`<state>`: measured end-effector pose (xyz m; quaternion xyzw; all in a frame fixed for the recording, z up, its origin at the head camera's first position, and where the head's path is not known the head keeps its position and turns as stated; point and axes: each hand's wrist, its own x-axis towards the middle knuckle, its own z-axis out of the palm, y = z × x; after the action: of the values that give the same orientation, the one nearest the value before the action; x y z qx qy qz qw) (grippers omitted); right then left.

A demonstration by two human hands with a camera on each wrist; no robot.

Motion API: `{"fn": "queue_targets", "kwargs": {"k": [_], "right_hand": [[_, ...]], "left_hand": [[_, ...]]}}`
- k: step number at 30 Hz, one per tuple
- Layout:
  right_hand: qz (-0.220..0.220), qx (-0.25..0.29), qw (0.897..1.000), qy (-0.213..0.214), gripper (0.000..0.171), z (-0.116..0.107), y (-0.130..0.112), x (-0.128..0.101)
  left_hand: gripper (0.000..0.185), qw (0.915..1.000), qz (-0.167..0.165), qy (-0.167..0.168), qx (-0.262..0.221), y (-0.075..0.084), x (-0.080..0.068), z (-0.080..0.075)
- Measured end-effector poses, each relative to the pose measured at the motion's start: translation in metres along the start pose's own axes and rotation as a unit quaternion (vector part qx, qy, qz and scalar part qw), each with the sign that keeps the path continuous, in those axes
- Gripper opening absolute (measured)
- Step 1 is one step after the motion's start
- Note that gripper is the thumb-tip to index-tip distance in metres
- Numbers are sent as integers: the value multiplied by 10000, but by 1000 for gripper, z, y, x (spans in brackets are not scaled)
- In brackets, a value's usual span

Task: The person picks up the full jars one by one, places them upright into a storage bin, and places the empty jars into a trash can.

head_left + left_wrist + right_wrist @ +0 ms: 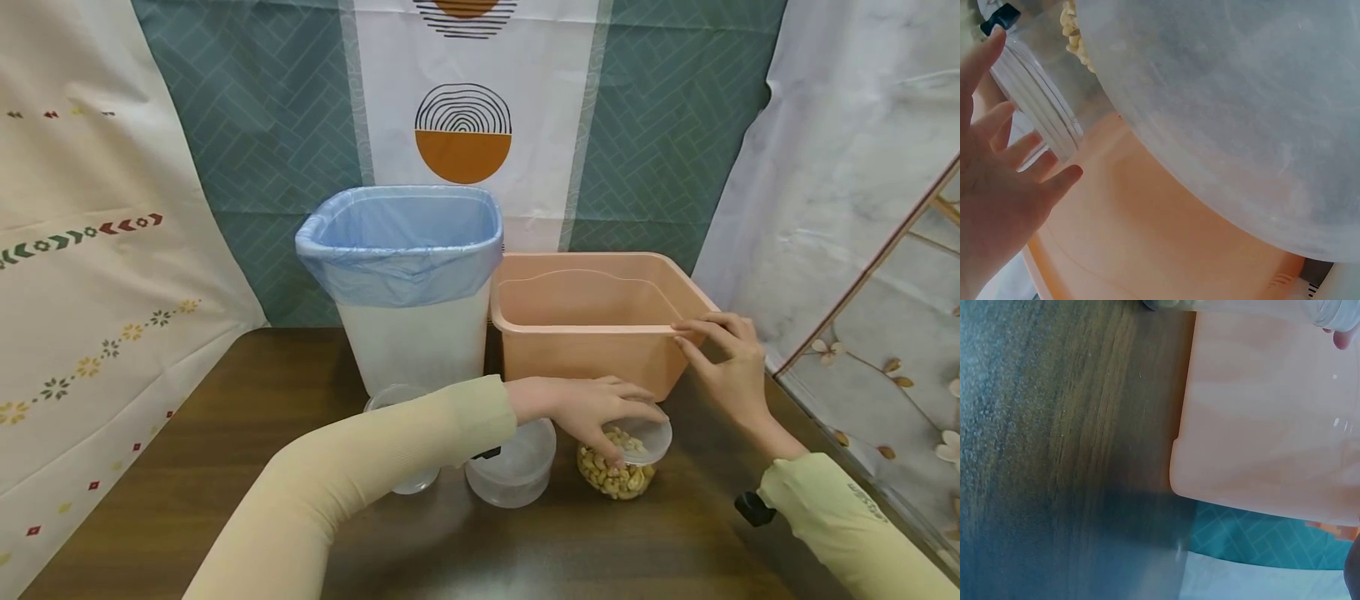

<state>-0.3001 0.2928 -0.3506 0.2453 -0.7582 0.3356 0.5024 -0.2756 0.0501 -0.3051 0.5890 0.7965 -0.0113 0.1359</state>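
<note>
"What fills most of the space?"

"The patterned cloth (255,125) at the back, then the dark table (172,417). On it stands a white bin (420,350) with a blue bag (408,283) folded over its edge, and just right of that a peach tub (581,358)."

"And the smaller things?"

"A clear container (415,482), partly hidden by the left sleeve (360,458), then a low clear bowl (510,483), then a clear jar (618,479) in front of the tub, towards its right side."

"Which hand is nearer the jar?"

"The left hand (588,404), clearly. It reaches across the bowl and lies over the jar's top, thumb to the near side, fingers bent past the far side. So it's round the mouth, though how firmly I can't tell."

"The right hand (731,367)?"

"Farther forward and to the right, at the tub's front right corner, well apart from the jar. Its thumb and fingertips are at the rim; I can't tell whether they pinch it."

"How does the jar stand?"

"Upright, as far as I can judge: long axis up and down, mouth directly below the left palm. Whether it's lidded isn't clear."

"Smallest of all?"

"The pale, curved nuts (1074,37) in the jar's lower part."
</note>
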Motion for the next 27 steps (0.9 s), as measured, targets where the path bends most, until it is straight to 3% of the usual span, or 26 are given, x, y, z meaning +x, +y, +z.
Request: {"fn": "queue_targets", "kwargs": {"k": [5,9,16,27], "right_hand": [[-21,2,10000,-22,35,-1,2,0],[-20,0,10000,-18,35,-1,2,-1],[33,-38,10000,-54,36,-1,2,-5],[37,-39,10000,-55,34,-2,0,-2]], "left_hand": [[81,9999,18,29,-131,-3,4,0],[84,9998,67,183,38,-5,8,2],[82,9985,-139,403,334,-2,12,-2],[77,9989,-352,246,194,5,-8,-60]]}}
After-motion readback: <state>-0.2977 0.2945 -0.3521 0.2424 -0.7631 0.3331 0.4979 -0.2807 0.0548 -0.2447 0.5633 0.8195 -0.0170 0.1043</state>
